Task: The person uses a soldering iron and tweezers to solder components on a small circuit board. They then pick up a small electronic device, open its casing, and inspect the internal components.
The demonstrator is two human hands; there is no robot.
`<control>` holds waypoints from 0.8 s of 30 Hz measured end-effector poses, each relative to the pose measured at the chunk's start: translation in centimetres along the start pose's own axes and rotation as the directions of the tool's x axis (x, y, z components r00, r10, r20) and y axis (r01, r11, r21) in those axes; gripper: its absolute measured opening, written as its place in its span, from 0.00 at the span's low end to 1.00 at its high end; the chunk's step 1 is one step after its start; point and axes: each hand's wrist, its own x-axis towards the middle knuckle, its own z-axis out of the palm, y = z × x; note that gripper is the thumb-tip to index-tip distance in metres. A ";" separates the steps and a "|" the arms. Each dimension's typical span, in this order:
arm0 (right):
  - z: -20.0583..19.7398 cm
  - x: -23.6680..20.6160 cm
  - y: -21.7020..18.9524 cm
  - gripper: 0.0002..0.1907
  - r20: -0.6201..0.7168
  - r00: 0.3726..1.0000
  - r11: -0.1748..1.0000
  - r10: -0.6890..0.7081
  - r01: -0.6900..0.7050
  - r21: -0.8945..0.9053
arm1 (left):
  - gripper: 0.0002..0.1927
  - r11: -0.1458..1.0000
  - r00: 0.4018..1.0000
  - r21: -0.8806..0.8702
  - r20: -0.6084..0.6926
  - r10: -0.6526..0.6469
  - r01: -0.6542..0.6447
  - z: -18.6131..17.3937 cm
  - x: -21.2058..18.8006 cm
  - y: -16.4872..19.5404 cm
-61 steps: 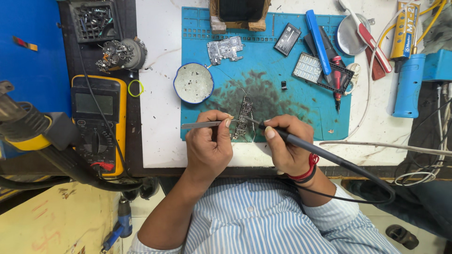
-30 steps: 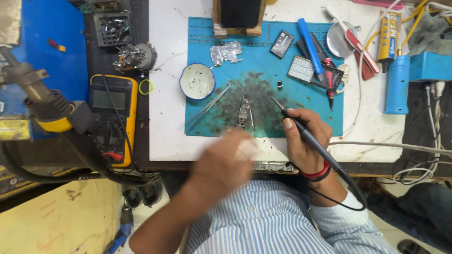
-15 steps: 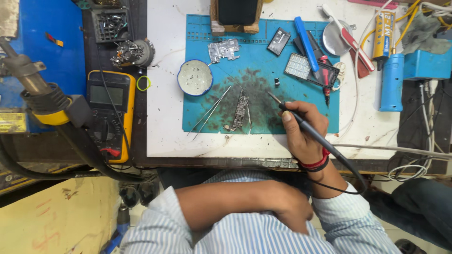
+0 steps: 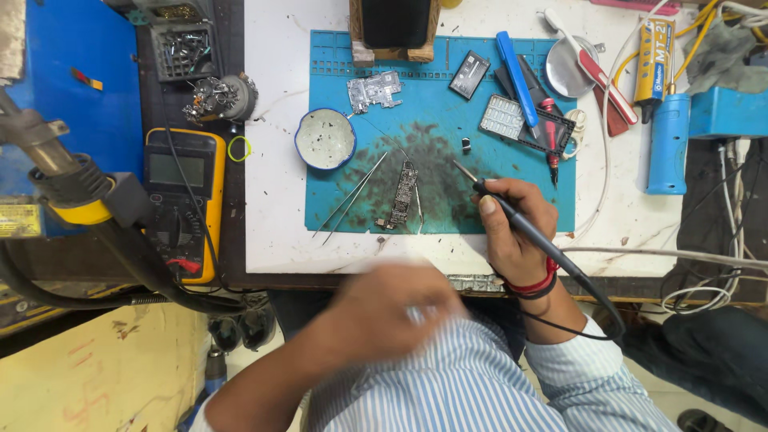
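Right hand wrapped around a soldering iron in a pen grip, tip pointing to about 10 o'clock and hovering over the scorched middle of the blue mat, not touching the board. Cord runs back off the wrist toward 4 o'clock. Red band on that wrist.

Left hand is pulled back off the bench, in front of the striped shirt, motion-blurred; can't tell if it's open or holding anything.

Circuit board lies flat on the mat at 9 o'clock from the iron tip, near but apart. Tweezers lie loose just beyond it, same direction. Small white dish at 10 o'clock from the board. Metal shield plate at 12 o'clock from the board.

Yellow multimeter sits off the mat at 9 o'clock. Blue glue gun at 3 o'clock from the hand.
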 end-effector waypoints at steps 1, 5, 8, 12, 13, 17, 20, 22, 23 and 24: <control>0.1 -0.1 -0.1 0.09 -0.003 1.000 1.000 0.015 -0.015 0.011 | 0.06 0.970 0.959 0.240 -0.280 0.034 0.036 -1.4 -0.3 -0.2; 0.3 0.3 0.1 0.10 0.002 1.000 0.999 -0.004 0.004 0.044 | 0.17 0.604 0.800 0.683 -0.588 0.121 0.411 -4.2 0.0 -1.5; 0.1 0.2 0.1 0.10 0.010 1.000 1.000 0.009 -0.010 0.029 | 0.15 0.580 0.810 0.693 -0.579 0.096 0.427 -3.6 0.1 -2.5; 0.1 0.1 0.1 0.10 0.000 1.000 1.000 0.006 -0.006 0.030 | 0.07 0.605 0.788 0.668 -0.606 0.106 0.432 -3.1 -0.5 -3.9; 0.2 0.0 0.2 0.10 -0.003 1.000 0.999 0.006 -0.006 0.045 | 0.07 0.623 0.772 0.648 -0.626 0.109 0.438 -3.2 -0.7 -4.3; 0.2 0.1 0.2 0.09 -0.010 1.000 0.998 0.013 -0.012 0.055 | 0.09 0.983 0.575 -0.015 -0.809 -0.119 0.183 -3.7 -1.1 -4.9; 0.1 0.0 0.2 0.10 -0.007 1.000 0.999 0.029 -0.029 0.026 | 0.15 0.951 0.512 -0.260 -0.847 -0.142 -0.166 -4.1 -1.2 -5.0; 0.1 0.1 0.3 0.10 -0.003 1.000 0.999 0.030 -0.030 0.029 | 0.14 0.977 0.503 -0.158 -0.862 -0.065 -0.144 -4.4 -1.1 -5.1; 0.1 0.1 0.3 0.10 -0.003 1.000 0.999 0.029 -0.029 0.040 | 0.11 0.999 0.514 -0.043 -0.857 -0.030 -0.015 -4.5 -1.1 -5.1; 0.1 0.1 0.4 0.10 -0.002 1.000 0.998 0.029 -0.029 0.052 | 0.09 0.991 0.531 0.074 -0.848 0.002 0.114 -4.5 -1.0 -5.1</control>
